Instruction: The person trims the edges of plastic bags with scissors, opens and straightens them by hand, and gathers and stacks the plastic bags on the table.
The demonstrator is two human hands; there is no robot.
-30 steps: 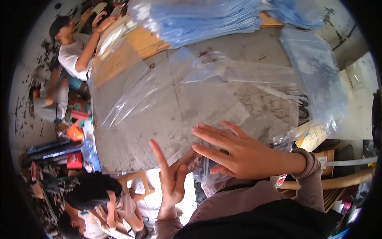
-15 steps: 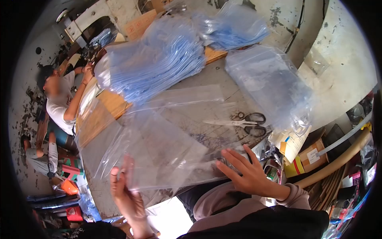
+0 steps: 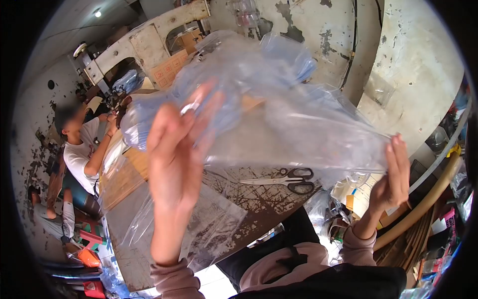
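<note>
1. A wide clear plastic sheet (image 3: 318,144) is seen raised above the grey, scratched worktop (image 3: 279,207), stretched between the two hands and blurred over much of its area; whether it is a single layer or a bag cannot be told
2. Its far right end is pinched in the right hand (image 3: 391,179), the fingers held close together along the edge
3. By the left hand (image 3: 174,164) its other end is met, with the fingers somewhat spread; because of the blur, it cannot be told whether the plastic is pinched there
4. Very little weight is to be expected; the film is judged limp, slick and inclined to billow, fold or cling to other layers
5. It is best taken by two opposite corners or edges, lightly but firmly between thumb and fingertips, and kept gently taut; if only the middle is held, sagging and creasing are likely
6. Breakage is hardly to be feared, but the film could be nicked by the black-handled metal scissors (image 3: 294,180), which are laid open on the worktop below, near the flat clear plastic pieces (image 3: 214,222)
</note>
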